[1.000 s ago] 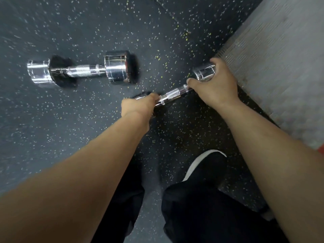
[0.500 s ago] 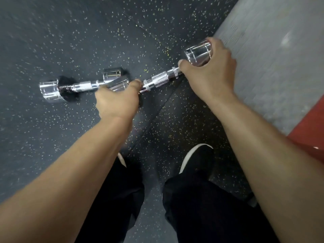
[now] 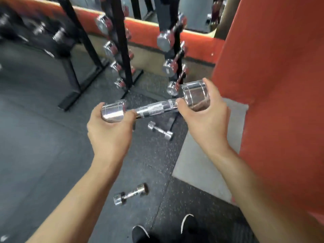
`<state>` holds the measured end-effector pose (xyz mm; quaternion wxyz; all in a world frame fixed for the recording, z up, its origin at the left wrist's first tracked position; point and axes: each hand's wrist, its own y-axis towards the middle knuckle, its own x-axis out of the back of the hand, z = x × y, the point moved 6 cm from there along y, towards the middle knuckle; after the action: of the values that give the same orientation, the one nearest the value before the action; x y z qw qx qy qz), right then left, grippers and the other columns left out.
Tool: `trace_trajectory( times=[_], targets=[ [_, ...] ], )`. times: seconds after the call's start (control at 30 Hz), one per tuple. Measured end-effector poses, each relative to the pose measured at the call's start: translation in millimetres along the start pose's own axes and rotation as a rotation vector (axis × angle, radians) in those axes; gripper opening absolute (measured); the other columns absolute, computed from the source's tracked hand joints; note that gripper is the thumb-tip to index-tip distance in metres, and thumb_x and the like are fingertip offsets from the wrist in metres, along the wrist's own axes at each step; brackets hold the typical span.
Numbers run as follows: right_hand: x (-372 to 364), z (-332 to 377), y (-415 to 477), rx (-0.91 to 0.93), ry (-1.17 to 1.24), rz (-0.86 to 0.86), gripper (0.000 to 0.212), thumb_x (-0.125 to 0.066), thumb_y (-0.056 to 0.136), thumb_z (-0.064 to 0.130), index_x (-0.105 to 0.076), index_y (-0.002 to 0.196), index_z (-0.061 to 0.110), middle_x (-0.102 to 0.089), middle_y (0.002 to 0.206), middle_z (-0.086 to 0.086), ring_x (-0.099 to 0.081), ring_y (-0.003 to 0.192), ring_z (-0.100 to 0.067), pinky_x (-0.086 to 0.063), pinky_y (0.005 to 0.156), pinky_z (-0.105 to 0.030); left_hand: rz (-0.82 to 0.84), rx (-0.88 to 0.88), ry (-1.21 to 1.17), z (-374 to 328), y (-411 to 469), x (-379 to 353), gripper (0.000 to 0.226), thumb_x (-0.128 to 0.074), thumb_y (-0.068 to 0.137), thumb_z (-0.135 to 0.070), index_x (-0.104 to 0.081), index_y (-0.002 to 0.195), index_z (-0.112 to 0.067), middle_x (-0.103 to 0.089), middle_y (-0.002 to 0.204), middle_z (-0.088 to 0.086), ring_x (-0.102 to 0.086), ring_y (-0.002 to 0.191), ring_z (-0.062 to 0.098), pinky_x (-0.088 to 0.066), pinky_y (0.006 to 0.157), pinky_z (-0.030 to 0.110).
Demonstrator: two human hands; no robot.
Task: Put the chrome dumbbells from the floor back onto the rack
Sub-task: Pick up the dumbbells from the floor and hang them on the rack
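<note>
I hold a chrome dumbbell [image 3: 154,109] level at waist height. My left hand [image 3: 110,130] cups its left head from below and my right hand [image 3: 206,118] cups its right head. Just beyond it stands the upright black rack [image 3: 177,50] with several chrome dumbbells on its pegs. A second tall rack [image 3: 121,41] with chrome dumbbells rises to the left. Two more chrome dumbbells lie on the floor: a small one [image 3: 160,130] under the held bar and another [image 3: 130,194] nearer my feet.
An orange padded wall [image 3: 280,85] fills the right side, with a grey mat [image 3: 201,163] at its foot. A black frame [image 3: 75,55] stands on the left over dark speckled rubber floor. My shoes [image 3: 187,225] show at the bottom edge.
The dumbbell has been lifted off the floor to waist height with both hands on its ends. The view has swung up from the floor to the racks.
</note>
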<state>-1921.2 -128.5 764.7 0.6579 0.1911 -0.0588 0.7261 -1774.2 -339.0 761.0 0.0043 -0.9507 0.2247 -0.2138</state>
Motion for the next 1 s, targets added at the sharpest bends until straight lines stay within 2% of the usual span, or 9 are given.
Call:
trace_trajectory(
  times=[0.27,0.37,0.47,0.57,0.63,0.7,0.8,0.87,1.0],
  targets=[
    [147.5,252.4,79.8,0.443,0.294,-0.247,0.078,-0.086,0.084,0.028,-0.05,0.152,0.014,-0.057,0.059,0.014,-0.058,0.058,0.005,-0.042,0.07,-0.005,-0.064,-0.449,-0.316,-298.4,-38.9,58.8,0.077,-0.078,0.07,-0.048,-0.055,0.14,-0.027,-0.077,0.096,0.002,-0.073,0.089,0.02,-0.059,0.093,0.051],
    [177.3,294.6,101.1,0.56,0.372,-0.334,0.078,-0.086,0.084,0.027,-0.049,0.152,0.012,-0.055,0.059,0.013,-0.057,0.056,0.002,-0.044,0.066,-0.008,-0.072,-0.553,-0.414,-357.8,-52.6,66.7,0.084,-0.081,0.074,-0.047,-0.048,0.149,-0.027,-0.075,0.091,0.001,-0.073,0.087,0.017,-0.059,0.092,0.041],
    [189.9,316.3,124.9,0.639,0.397,-0.366,0.08,-0.085,0.085,0.028,-0.047,0.153,0.013,-0.059,0.06,0.019,-0.059,0.056,0.001,-0.046,0.063,-0.008,-0.058,-0.622,-0.48,-391.9,-50.9,62.8,0.083,-0.083,0.08,-0.038,-0.044,0.152,-0.027,-0.07,0.077,-0.006,-0.068,0.073,0.006,-0.057,0.083,0.026],
    [189.5,324.8,153.7,0.687,0.394,-0.393,0.08,-0.086,0.084,0.028,-0.048,0.153,0.015,-0.061,0.063,0.022,-0.059,0.055,0.0,-0.048,0.062,-0.011,-0.027,-0.648,-0.53,-413.0,-32.4,48.2,0.081,-0.083,0.079,-0.038,-0.045,0.15,-0.032,-0.071,0.08,0.004,-0.074,0.077,0.021,-0.061,0.085,0.048],
    [185.7,326.5,173.5,0.717,0.361,-0.436,0.08,-0.086,0.083,0.032,-0.049,0.152,0.017,-0.063,0.064,0.022,-0.059,0.056,-0.002,-0.05,0.064,-0.014,-0.009,-0.642,-0.57,-423.8,-13.0,32.3,0.08,-0.083,0.08,-0.036,-0.044,0.15,-0.032,-0.071,0.08,0.009,-0.072,0.075,0.022,-0.06,0.086,0.052],
    [178.5,324.9,198.1,0.731,0.332,-0.467,0.08,-0.086,0.081,0.035,-0.05,0.151,0.018,-0.064,0.064,0.022,-0.06,0.056,-0.003,-0.052,0.066,-0.019,-0.004,-0.635,-0.596,-434.3,8.4,14.5,0.081,-0.083,0.081,-0.032,-0.043,0.152,-0.028,-0.07,0.073,0.002,-0.066,0.067,0.011,-0.06,0.086,0.042],
    [166.4,317.2,235.3,0.715,0.319,-0.481,0.08,-0.085,0.08,0.037,-0.051,0.15,0.018,-0.062,0.059,0.012,-0.059,0.055,-0.004,-0.054,0.066,-0.023,0.022,-0.655,-0.577,-445.7,38.0,-15.8,0.076,-0.082,0.084,-0.028,-0.046,0.151,-0.022,-0.064,0.06,-0.028,-0.06,0.06,-0.009,-0.053,0.081,0.015],
    [159.6,309.5,261.3,0.704,0.314,-0.503,0.078,-0.086,0.081,0.037,-0.052,0.149,0.017,-0.06,0.059,0.01,-0.057,0.054,-0.004,-0.056,0.066,-0.027,0.028,-0.664,-0.569,-452.5,56.3,-35.5,0.071,-0.082,0.084,-0.027,-0.05,0.147,-0.023,-0.063,0.058,-0.021,-0.059,0.057,-0.007,-0.057,0.082,0.024],
    [143.3,293.4,316.1,0.696,0.287,-0.482,0.076,-0.085,0.082,0.037,-0.053,0.148,0.017,-0.062,0.061,0.01,-0.057,0.055,-0.005,-0.054,0.065,-0.023,0.0,-0.644,-0.568,-458.2,95.6,-79.4,0.067,-0.08,0.083,-0.026,-0.053,0.144,-0.019,-0.065,0.058,-0.011,-0.058,0.053,-0.002,-0.052,0.068,0.015]
  ],
)
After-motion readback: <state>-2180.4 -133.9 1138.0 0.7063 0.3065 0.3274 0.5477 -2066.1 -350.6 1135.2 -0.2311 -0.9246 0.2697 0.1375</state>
